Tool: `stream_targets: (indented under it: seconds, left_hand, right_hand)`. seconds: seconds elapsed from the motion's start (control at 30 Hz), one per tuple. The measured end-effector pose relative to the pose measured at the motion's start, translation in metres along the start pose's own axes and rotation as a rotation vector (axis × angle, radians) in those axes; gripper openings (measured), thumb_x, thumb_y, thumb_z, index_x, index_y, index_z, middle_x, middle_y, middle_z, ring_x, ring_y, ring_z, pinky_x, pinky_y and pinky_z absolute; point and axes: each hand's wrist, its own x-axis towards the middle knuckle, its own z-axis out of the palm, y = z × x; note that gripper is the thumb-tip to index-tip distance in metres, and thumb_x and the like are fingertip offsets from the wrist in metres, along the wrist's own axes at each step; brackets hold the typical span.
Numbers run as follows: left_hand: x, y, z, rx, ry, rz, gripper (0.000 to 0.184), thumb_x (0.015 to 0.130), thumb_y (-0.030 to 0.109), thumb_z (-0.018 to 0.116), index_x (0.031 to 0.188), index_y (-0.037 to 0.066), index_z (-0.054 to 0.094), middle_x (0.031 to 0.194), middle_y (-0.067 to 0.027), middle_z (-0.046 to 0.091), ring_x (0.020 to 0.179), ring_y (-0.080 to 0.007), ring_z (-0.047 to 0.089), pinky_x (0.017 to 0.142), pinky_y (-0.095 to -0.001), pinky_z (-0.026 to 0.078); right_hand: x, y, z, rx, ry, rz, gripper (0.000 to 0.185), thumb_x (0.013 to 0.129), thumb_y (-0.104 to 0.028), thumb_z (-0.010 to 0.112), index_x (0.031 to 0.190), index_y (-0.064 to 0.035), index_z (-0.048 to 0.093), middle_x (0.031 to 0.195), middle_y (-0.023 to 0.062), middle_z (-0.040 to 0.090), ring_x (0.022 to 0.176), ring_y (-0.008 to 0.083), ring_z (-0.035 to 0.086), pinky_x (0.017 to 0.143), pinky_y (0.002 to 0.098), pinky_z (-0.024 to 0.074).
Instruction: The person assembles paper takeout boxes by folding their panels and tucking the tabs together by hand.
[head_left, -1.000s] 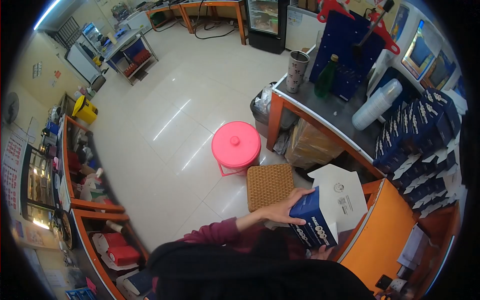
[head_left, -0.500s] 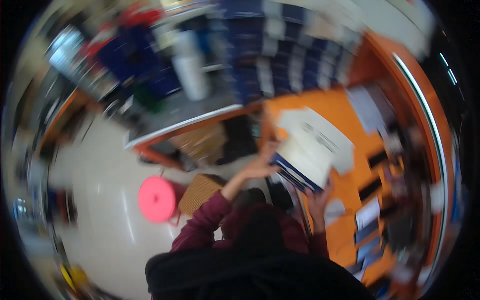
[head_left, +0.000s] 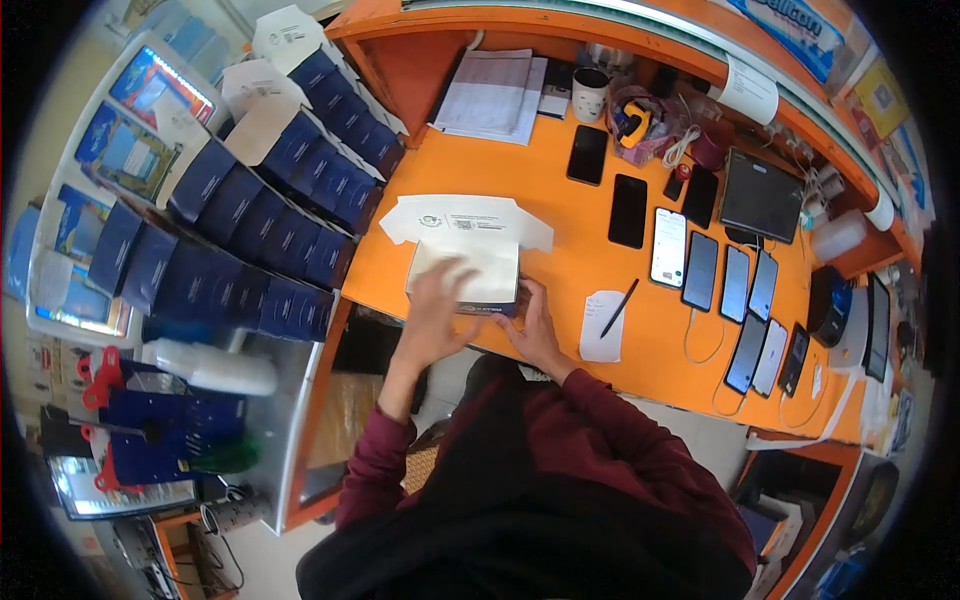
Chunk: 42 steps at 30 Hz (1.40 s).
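A small cardboard box (head_left: 480, 293), white inside and dark blue outside, stands at the front edge of the orange desk (head_left: 570, 235). Its white printed lid flap (head_left: 500, 213) is folded open toward the back. Over the left part of the box is my left hand (head_left: 432, 315), fingers apart and slightly blurred, holding nothing that I can see. My right hand (head_left: 536, 328) grips the box's front right corner. Part of the box's interior is hidden behind my left hand; the visible part is plain white.
Stacks of dark blue boxes (head_left: 250, 210) rise on the left. Several phones (head_left: 705, 270) lie on the right, some with cables. A pen (head_left: 620, 308) rests on a paper slip (head_left: 601, 335). Papers (head_left: 488, 90), a cup (head_left: 590, 95) and a laptop (head_left: 762, 195) stand toward the back.
The view has swung toward the desk. The box, held tilted between both hands before, is now level at the desk edge. My left hand has come off its side and over the opening.
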Motion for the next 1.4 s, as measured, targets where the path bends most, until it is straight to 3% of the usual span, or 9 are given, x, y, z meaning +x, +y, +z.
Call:
stream_targets:
  seconds: [0.13, 0.17, 0.4, 0.5, 0.6, 1.0, 1.1, 1.2, 1.4]
  left_hand:
    - [0.026, -0.029, 0.030, 0.065, -0.421, 0.143, 0.041, 0.084, 0.020, 0.073, 0.122, 0.012, 0.060, 0.117, -0.0100, 0.066, 0.113, -0.0326, 0.061, 0.090, -0.0459, 0.050]
    - [0.028, -0.035, 0.028, 0.058, -0.300, 0.209, 0.029, 0.086, 0.021, 0.070, 0.113, 0.013, 0.063, 0.101, -0.0087, 0.070, 0.095, -0.0328, 0.068, 0.073, -0.0460, 0.053]
    - [0.032, -0.058, 0.012, 0.105, -0.502, 0.229, 0.018, 0.088, 0.022, 0.068, 0.104, 0.014, 0.067, 0.093, -0.0091, 0.071, 0.087, -0.0324, 0.069, 0.071, -0.0456, 0.053]
    - [0.031, -0.072, 0.025, 0.112, -0.312, 0.457, 0.020, 0.087, 0.024, 0.069, 0.103, 0.011, 0.067, 0.092, -0.0083, 0.070, 0.084, -0.0313, 0.069, 0.070, -0.0447, 0.054]
    - [0.028, -0.070, 0.021, 0.099, -0.355, 0.366, 0.021, 0.086, 0.024, 0.070, 0.101, 0.009, 0.067, 0.091, -0.0074, 0.070, 0.081, -0.0312, 0.069, 0.068, -0.0442, 0.054]
    - [0.035, -0.064, 0.022, 0.113, -0.486, 0.337, 0.023, 0.087, 0.025, 0.070, 0.106, 0.011, 0.069, 0.105, -0.0027, 0.072, 0.094, -0.0277, 0.070, 0.066, -0.0422, 0.055]
    - [0.024, -0.074, 0.033, 0.080, -0.314, 0.415, 0.019, 0.086, 0.023, 0.068, 0.100, 0.011, 0.067, 0.099, -0.0001, 0.070, 0.100, -0.0228, 0.069, 0.062, -0.0410, 0.055]
    - [0.021, -0.083, 0.036, 0.153, -0.387, 0.434, 0.024, 0.091, 0.025, 0.067, 0.112, 0.014, 0.068, 0.122, 0.0019, 0.071, 0.119, -0.0204, 0.065, 0.067, -0.0390, 0.057]
    - [0.023, -0.088, 0.041, 0.129, -0.356, 0.462, 0.025, 0.090, 0.024, 0.067, 0.112, 0.013, 0.068, 0.120, 0.0021, 0.071, 0.118, -0.0213, 0.066, 0.065, -0.0389, 0.057]
  right_hand:
    - [-0.001, -0.020, 0.000, -0.246, 0.074, -0.061, 0.073, 0.088, -0.033, 0.077, 0.139, 0.0021, 0.038, 0.137, 0.0242, 0.041, 0.125, 0.0424, 0.049, 0.102, 0.0464, 0.0466]
    - [-0.002, -0.022, -0.002, -0.335, 0.072, -0.086, 0.069, 0.088, -0.034, 0.076, 0.136, 0.0008, 0.041, 0.137, 0.0240, 0.042, 0.125, 0.0423, 0.049, 0.101, 0.0469, 0.0466]
    - [0.006, -0.025, -0.015, -0.792, 0.052, -0.377, 0.041, 0.083, -0.031, 0.078, 0.114, -0.0095, 0.063, 0.134, 0.0141, 0.050, 0.124, 0.0365, 0.049, 0.100, 0.0457, 0.0468]
    - [0.008, -0.014, -0.015, -0.801, 0.026, -0.485, 0.035, 0.082, -0.031, 0.078, 0.107, -0.0100, 0.066, 0.128, 0.0067, 0.056, 0.119, 0.0327, 0.051, 0.097, 0.0432, 0.0473]
    - [0.010, -0.007, -0.016, -0.790, -0.013, -0.544, 0.033, 0.081, -0.029, 0.078, 0.105, -0.0106, 0.066, 0.120, 0.0036, 0.060, 0.109, 0.0282, 0.053, 0.092, 0.0415, 0.0476]
    - [0.016, -0.026, -0.014, -0.825, -0.033, -0.546, 0.028, 0.082, -0.029, 0.078, 0.102, -0.0129, 0.066, 0.108, 0.0032, 0.063, 0.096, 0.0228, 0.056, 0.084, 0.0366, 0.0483]
    - [0.012, -0.025, -0.005, -0.794, 0.007, -0.476, 0.026, 0.082, -0.027, 0.079, 0.100, -0.0141, 0.065, 0.106, 0.0034, 0.061, 0.099, 0.0245, 0.057, 0.086, 0.0385, 0.0496]
    - [0.008, -0.028, 0.003, -0.673, 0.028, -0.383, 0.026, 0.079, -0.020, 0.081, 0.098, -0.0134, 0.064, 0.108, 0.0057, 0.058, 0.104, 0.0285, 0.057, 0.087, 0.0404, 0.0511]
    - [0.003, -0.027, 0.014, -0.518, 0.116, -0.333, 0.028, 0.076, -0.013, 0.082, 0.093, -0.0073, 0.060, 0.115, 0.0123, 0.054, 0.109, 0.0338, 0.055, 0.085, 0.0414, 0.0524]
